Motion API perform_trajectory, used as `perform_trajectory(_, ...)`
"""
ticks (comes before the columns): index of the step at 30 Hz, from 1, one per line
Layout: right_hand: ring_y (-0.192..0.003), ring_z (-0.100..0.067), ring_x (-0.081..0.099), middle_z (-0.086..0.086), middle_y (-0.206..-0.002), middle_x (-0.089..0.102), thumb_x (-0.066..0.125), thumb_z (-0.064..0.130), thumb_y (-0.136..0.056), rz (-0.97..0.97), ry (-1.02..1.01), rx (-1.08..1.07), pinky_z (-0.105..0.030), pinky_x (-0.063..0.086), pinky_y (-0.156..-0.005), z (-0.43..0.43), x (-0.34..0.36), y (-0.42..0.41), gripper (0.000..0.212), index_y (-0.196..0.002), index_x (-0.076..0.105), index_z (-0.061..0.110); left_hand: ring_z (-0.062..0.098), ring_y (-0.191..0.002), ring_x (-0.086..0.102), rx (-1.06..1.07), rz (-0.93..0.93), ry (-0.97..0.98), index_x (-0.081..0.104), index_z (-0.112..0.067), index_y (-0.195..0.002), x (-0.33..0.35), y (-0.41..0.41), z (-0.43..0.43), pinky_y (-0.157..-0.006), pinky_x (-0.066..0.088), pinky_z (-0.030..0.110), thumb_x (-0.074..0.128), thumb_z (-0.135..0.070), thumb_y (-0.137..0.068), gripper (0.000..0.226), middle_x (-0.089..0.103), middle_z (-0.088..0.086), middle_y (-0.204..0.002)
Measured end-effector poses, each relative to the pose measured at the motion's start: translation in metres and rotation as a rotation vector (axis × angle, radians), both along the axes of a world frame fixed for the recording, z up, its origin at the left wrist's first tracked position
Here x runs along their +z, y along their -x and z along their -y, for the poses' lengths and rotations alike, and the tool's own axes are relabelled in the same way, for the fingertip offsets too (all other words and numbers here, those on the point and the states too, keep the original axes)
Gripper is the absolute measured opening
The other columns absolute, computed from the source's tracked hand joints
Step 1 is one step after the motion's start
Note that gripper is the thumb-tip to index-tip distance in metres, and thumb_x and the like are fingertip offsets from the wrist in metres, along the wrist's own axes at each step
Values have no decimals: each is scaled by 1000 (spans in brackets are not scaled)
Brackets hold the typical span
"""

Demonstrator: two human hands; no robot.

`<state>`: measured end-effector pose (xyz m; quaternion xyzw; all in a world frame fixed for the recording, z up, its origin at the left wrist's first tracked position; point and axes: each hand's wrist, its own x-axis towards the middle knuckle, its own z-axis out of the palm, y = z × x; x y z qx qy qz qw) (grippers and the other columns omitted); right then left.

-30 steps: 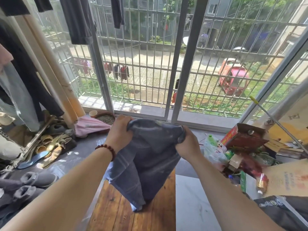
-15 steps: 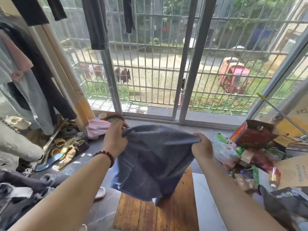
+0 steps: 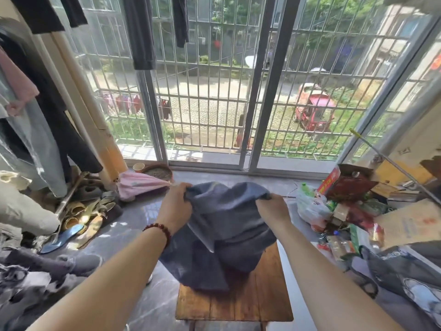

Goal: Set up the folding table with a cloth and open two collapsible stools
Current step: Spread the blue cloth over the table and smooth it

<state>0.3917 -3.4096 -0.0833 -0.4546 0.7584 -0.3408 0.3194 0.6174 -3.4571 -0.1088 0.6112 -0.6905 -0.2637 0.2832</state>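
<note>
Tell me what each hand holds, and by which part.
Both hold the blue-grey cloth by its top edge: left hand at one end, right hand at the other. It hangs over the wooden table.

Strong daylight floods in through the barred window [image 3: 214, 91], leaving sunlit patches and glare on the glossy grey floor [image 3: 133, 225]. The wide lens bows straight lines near the edges, and the clothes heap [image 3: 23, 278] at lower left is smeared with blur.
</note>
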Motion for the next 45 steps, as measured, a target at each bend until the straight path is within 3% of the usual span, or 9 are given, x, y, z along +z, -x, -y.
perform_trajectory(4,-85,-31,59,-9,-83,60,48,30,-88,-71,-40,49,-31,40,-68,0,4,-12,22,-74,60,18,12,-115,50,-234,-189,-178,42,-33,-131,-7,23,-16,-100,43,30,60,-22,-67,68,45,-5,-128)
perform_trajectory(7,-76,-24,58,-7,-75,62,53,21,-85,-136,-11,155,-26,40,-59,1,5,-21,23,-61,53,23,9,-114,47,-305,-95,-118,42,-31,-134,-3,48,-23,-100,41,32,63,-49,-63,77,41,-11,-128)
perform_trajectory(9,-65,-13,52,3,-66,56,55,15,-83,-117,14,205,-17,35,-51,2,4,-24,27,-59,49,26,12,-106,56,-283,35,-46,51,-35,-118,-5,55,-19,-95,46,42,50,-53,-63,58,52,-10,-120)
perform_trajectory(15,-64,-18,55,7,-56,53,62,19,-70,-200,2,185,-24,37,-58,6,-13,-7,19,-58,47,22,28,-96,58,-213,117,6,61,-19,-88,-7,54,-7,-87,44,40,46,-6,-73,24,63,3,-98)
perform_trajectory(25,-97,-32,53,-1,-88,62,45,5,-62,-382,-76,314,-30,47,-74,17,-39,21,31,-81,48,31,19,-72,50,-112,-88,-76,53,-15,-79,17,68,9,-56,35,23,36,4,-80,25,56,1,-74)
perform_trajectory(29,-91,-29,53,-2,-89,59,44,2,-63,-358,28,211,-27,37,-67,27,-48,30,27,-66,46,29,19,-74,54,-179,-70,-122,55,-13,-77,21,74,18,-59,39,24,41,-11,-84,16,60,3,-76)
perform_trajectory(34,-86,-20,52,0,-91,55,48,-3,-76,-252,77,22,-22,35,-70,31,-60,49,26,-89,61,15,11,-70,59,-300,207,-156,51,-29,-68,13,77,30,-65,47,27,76,-44,-67,30,55,-12,-66)
perform_trajectory(37,-85,-18,52,3,-92,55,51,-3,-78,-260,35,-20,-26,43,-72,30,-73,64,28,-88,55,22,24,-90,65,-265,445,-73,63,-30,-76,18,80,33,-74,53,34,63,-23,-74,7,67,-4,-81)
perform_trajectory(45,-84,-22,60,-7,-97,66,53,7,-85,-140,33,-104,-34,54,-76,44,-91,88,20,-94,67,17,27,-103,57,-100,199,97,63,-19,-105,33,97,51,-84,45,31,46,1,-73,41,63,6,-107)
